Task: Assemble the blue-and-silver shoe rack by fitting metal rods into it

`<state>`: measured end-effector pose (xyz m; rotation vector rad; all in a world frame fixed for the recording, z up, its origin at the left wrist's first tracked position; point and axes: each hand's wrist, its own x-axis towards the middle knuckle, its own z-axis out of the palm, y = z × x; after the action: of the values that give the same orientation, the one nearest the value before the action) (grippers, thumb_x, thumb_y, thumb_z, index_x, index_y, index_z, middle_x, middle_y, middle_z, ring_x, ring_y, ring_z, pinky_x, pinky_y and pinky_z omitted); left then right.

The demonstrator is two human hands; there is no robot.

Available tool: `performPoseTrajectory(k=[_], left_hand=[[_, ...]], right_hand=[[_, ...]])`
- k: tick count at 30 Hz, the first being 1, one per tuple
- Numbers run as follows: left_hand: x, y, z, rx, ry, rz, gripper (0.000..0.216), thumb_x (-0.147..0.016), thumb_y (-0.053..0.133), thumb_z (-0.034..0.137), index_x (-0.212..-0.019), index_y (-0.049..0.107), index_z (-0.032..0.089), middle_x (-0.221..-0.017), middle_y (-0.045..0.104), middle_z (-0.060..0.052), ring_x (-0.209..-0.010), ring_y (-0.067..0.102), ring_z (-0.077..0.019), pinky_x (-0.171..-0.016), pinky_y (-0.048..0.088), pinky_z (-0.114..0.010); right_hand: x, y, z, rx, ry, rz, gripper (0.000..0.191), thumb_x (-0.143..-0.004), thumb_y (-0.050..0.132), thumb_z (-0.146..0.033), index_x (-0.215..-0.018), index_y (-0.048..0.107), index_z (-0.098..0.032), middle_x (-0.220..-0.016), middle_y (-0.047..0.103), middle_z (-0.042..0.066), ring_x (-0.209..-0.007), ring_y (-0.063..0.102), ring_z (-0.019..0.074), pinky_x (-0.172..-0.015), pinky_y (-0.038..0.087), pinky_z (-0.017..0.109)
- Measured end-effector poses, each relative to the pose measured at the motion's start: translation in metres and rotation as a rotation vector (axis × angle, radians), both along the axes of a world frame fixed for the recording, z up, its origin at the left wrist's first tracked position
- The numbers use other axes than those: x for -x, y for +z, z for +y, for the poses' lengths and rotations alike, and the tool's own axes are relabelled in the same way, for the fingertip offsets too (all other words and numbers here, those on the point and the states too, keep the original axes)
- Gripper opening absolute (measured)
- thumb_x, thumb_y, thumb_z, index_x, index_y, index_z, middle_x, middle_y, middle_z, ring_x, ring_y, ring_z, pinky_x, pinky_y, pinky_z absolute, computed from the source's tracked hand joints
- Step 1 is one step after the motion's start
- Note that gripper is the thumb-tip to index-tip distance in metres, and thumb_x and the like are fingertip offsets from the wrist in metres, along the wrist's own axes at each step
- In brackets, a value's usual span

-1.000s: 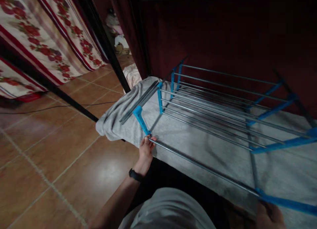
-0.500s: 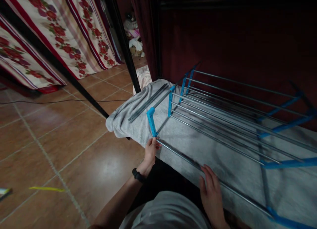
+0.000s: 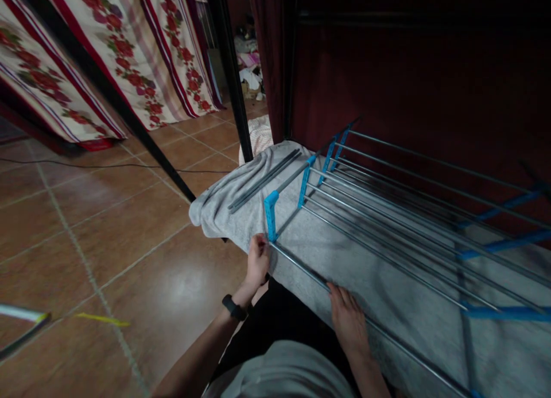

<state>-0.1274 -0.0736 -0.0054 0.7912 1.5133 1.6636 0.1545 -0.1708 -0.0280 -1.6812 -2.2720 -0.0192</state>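
A drying rack (image 3: 379, 214) of thin metal rods with blue plastic end pieces lies on a grey blanket (image 3: 413, 283). My left hand (image 3: 258, 259), a dark band on its wrist, is just left of the blue corner joint (image 3: 271, 217) at the end of the near metal tube (image 3: 301, 265). Its fingers are pinched together, and whatever they may hold is hidden. Further along that tube, my right hand (image 3: 348, 315) curls its fingers over it from above. The right thumb is out of sight.
Two loose grey tubes (image 3: 263, 181) lie on the blanket behind the blue joint. Black posts (image 3: 235, 71) rise at the bed's left end. On the tiled floor (image 3: 172, 283) are a yellow strip (image 3: 103, 319) and a metal piece (image 3: 23, 313). Floral curtains (image 3: 129, 54) hang at the back left.
My left hand has come off the tube's end and shifted slightly left. My right hand has moved left along the tube, its fingers now over it. The camera view has shifted a little.
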Motion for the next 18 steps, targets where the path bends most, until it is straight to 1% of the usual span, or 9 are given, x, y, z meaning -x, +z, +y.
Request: performPoseTrajectory(k=[2, 3, 4, 6, 8, 10, 13, 18], left_hand=[[0.006, 0.001, 0.004, -0.051, -0.034, 0.079, 0.034, -0.072, 0.071, 0.005, -0.101, 0.07, 0.023, -0.108, 0.068, -0.005, -0.107, 0.061, -0.0203, -0.097, 0.048, -0.032], [0.008, 0.002, 0.006, -0.066, -0.078, 0.106, 0.04, -0.07, 0.069, 0.002, -0.103, 0.071, 0.023, -0.112, 0.068, -0.006, -0.112, 0.06, -0.0221, -0.101, 0.047, -0.035], [0.01, 0.002, 0.01, -0.072, -0.129, 0.127, 0.043, -0.067, 0.068, 0.0, -0.103, 0.072, 0.023, -0.113, 0.068, -0.007, -0.113, 0.06, -0.0234, -0.105, 0.045, -0.037], [0.012, 0.003, 0.017, -0.073, -0.218, 0.179, 0.043, -0.063, 0.066, -0.002, -0.097, 0.073, 0.023, -0.107, 0.07, -0.006, -0.111, 0.06, -0.0248, -0.109, 0.043, -0.04], [0.012, 0.003, 0.024, -0.052, -0.272, 0.205, 0.037, -0.061, 0.064, -0.003, -0.088, 0.072, 0.023, -0.097, 0.07, -0.005, -0.104, 0.062, -0.0251, -0.108, 0.043, -0.041], [0.011, 0.002, 0.029, -0.033, -0.286, 0.185, 0.033, -0.061, 0.062, -0.002, -0.083, 0.07, 0.022, -0.089, 0.07, -0.003, -0.101, 0.063, -0.0253, -0.106, 0.045, -0.042], [0.01, 0.0, 0.033, -0.018, -0.283, 0.167, 0.032, -0.06, 0.06, -0.001, -0.079, 0.069, 0.023, -0.086, 0.07, -0.003, -0.098, 0.065, -0.0252, -0.103, 0.047, -0.041], [0.011, -0.002, 0.035, 0.004, -0.259, 0.177, 0.034, -0.058, 0.06, -0.002, -0.079, 0.068, 0.024, -0.083, 0.07, -0.002, -0.095, 0.064, -0.0254, -0.1, 0.049, -0.041]], right_hand=[[0.001, 0.001, 0.001, 0.0, -0.006, -0.004, 0.041, -0.101, 0.035, -0.017, -0.132, 0.062, -0.022, -0.118, 0.074, 0.009, -0.105, 0.07, 0.024, -0.092, 0.055, 0.039], [0.001, 0.001, 0.001, 0.0, -0.006, -0.007, 0.041, -0.101, 0.036, -0.018, -0.132, 0.062, -0.021, -0.117, 0.074, 0.009, -0.105, 0.07, 0.0241, -0.093, 0.055, 0.039], [0.001, 0.001, 0.001, -0.001, -0.006, -0.01, 0.04, -0.101, 0.036, -0.018, -0.132, 0.062, -0.02, -0.116, 0.074, 0.009, -0.105, 0.07, 0.0244, -0.093, 0.054, 0.04], [0.0, 0.001, 0.002, -0.004, -0.003, -0.014, 0.041, -0.101, 0.036, -0.017, -0.133, 0.061, -0.02, -0.115, 0.075, 0.01, -0.103, 0.07, 0.0245, -0.093, 0.054, 0.04], [-0.001, 0.0, 0.003, -0.005, 0.004, -0.012, 0.042, -0.1, 0.036, -0.015, -0.133, 0.061, -0.021, -0.116, 0.075, 0.01, -0.102, 0.07, 0.0241, -0.093, 0.054, 0.04], [-0.002, -0.001, 0.004, -0.004, 0.008, -0.002, 0.043, -0.099, 0.037, -0.014, -0.133, 0.061, -0.023, -0.116, 0.074, 0.009, -0.102, 0.07, 0.0239, -0.093, 0.054, 0.04], [-0.003, -0.003, 0.003, 0.001, 0.003, 0.019, 0.044, -0.099, 0.036, -0.013, -0.134, 0.061, -0.024, -0.116, 0.074, 0.009, -0.104, 0.07, 0.0241, -0.092, 0.055, 0.039], [-0.002, -0.005, 0.003, 0.013, -0.012, 0.023, 0.048, -0.096, 0.035, -0.009, -0.136, 0.058, -0.022, -0.117, 0.074, 0.01, -0.106, 0.07, 0.025, -0.093, 0.054, 0.04]])
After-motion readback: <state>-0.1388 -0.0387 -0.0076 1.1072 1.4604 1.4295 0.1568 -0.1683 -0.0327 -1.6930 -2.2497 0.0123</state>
